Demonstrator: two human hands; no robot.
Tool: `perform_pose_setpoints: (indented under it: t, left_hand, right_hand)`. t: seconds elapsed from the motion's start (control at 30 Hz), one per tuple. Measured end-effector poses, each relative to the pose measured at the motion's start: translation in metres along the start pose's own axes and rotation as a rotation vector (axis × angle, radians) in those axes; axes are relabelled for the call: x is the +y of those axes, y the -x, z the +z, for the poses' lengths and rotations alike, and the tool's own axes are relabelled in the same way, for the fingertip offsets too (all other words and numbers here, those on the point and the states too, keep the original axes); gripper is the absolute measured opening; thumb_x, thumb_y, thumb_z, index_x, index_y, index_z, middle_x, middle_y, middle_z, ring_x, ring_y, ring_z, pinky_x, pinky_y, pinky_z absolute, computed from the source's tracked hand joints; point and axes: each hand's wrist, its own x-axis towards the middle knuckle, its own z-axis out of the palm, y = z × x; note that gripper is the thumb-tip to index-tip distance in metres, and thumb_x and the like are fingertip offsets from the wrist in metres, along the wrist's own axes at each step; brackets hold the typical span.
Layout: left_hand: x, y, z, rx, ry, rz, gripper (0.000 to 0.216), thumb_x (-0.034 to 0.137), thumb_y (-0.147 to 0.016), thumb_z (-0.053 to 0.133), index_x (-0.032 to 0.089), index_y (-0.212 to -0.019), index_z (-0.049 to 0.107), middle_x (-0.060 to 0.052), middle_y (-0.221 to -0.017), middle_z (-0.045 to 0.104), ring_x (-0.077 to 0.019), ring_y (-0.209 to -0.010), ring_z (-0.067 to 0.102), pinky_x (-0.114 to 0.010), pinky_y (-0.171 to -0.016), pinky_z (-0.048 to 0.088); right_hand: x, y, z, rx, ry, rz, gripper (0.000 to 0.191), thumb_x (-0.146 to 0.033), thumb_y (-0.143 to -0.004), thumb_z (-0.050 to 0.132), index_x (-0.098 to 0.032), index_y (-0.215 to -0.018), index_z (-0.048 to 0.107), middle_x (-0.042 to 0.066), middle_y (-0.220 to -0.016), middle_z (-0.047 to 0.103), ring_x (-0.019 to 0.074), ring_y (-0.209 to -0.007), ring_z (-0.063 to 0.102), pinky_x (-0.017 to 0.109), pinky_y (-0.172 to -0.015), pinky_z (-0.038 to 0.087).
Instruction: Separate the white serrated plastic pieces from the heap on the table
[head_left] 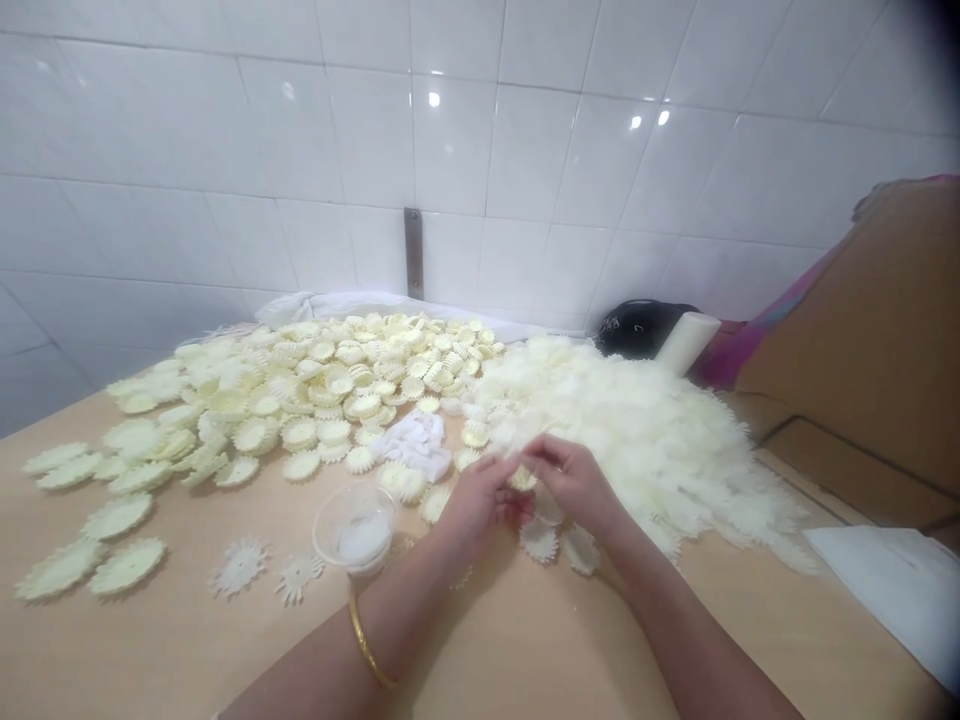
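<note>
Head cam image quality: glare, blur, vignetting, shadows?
Head view: small bright reflections on the tiled wall; head view: upper-right corner darkened; head view: pale heap on the right looks washed out, its edges soft; head view: faint shadow on the table near the left forearm.

From the round clear plastic tub (328,550) on the tan table (555,650), pale-yellow scalloped discs (301,433) lie at eleven o'clock, crumpled white cloth (412,445) at one, whitish frilled pieces (600,430) at two.
</note>
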Motion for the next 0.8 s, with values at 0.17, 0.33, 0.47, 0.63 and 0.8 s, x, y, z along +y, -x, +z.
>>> perform_pose_setpoints:
  t: [0.17,0.33,0.47,0.63,0.8]
  left_hand:
    - [-0.0019,-0.0009,0.0001,-0.001,-0.025,0.021,0.015,0.010,-0.059,0.057,0.015,-0.070,0.048,0.000,-0.053,0.053,-0.0123,-0.043,0.053,-0.025,-0.045,0.041]
    - [-0.0065,-0.0041,-0.0045,0.066,-0.121,0.098,0.015,0.018,-0.062,0.060,0.016,-0.063,0.045,0.002,-0.048,0.051,-0.0103,-0.039,0.049,-0.023,-0.042,0.037]
    - [-0.0088,-0.0050,-0.0069,0.122,-0.205,0.187,0.022,0.016,-0.060,0.062,0.017,-0.055,0.041,0.004,-0.041,0.046,-0.0077,-0.037,0.044,-0.021,-0.041,0.035]
    - [-0.0063,-0.0030,-0.0031,0.140,-0.105,0.153,0.029,0.022,-0.061,0.066,0.017,-0.055,0.038,0.004,-0.046,0.046,-0.0077,-0.040,0.047,-0.022,-0.043,0.038]
    - [-0.0031,0.0019,0.0017,0.127,-0.063,0.085,0.029,0.013,-0.060,0.064,0.018,-0.057,0.035,0.004,-0.047,0.047,-0.0146,-0.046,0.057,-0.023,-0.044,0.041]
  right_hand:
    - [0.0002,-0.0012,-0.0023,-0.011,-0.029,0.028,0.017,-0.029,-0.074,0.049,-0.017,-0.063,0.055,-0.002,-0.057,0.053,0.0118,-0.055,0.048,0.023,-0.055,0.038]
    - [-0.0065,0.0029,-0.0004,-0.142,0.009,0.026,0.022,-0.038,-0.074,0.052,-0.017,-0.076,0.060,0.001,-0.068,0.061,0.0140,-0.062,0.053,0.024,-0.057,0.040]
    - [-0.0073,0.0044,0.0016,-0.122,0.083,-0.004,0.022,-0.035,-0.071,0.055,-0.019,-0.084,0.062,0.002,-0.080,0.063,0.0163,-0.071,0.055,0.026,-0.064,0.041]
    - [-0.0046,0.0031,0.0052,-0.009,0.181,-0.147,0.019,-0.025,-0.079,0.043,-0.018,-0.069,0.059,0.002,-0.066,0.057,0.0148,-0.064,0.051,0.025,-0.060,0.038]
    - [-0.0002,0.0012,0.0024,0.203,0.223,-0.093,0.025,-0.027,-0.080,0.042,-0.018,-0.058,0.049,-0.001,-0.055,0.049,0.0125,-0.053,0.046,0.023,-0.051,0.034]
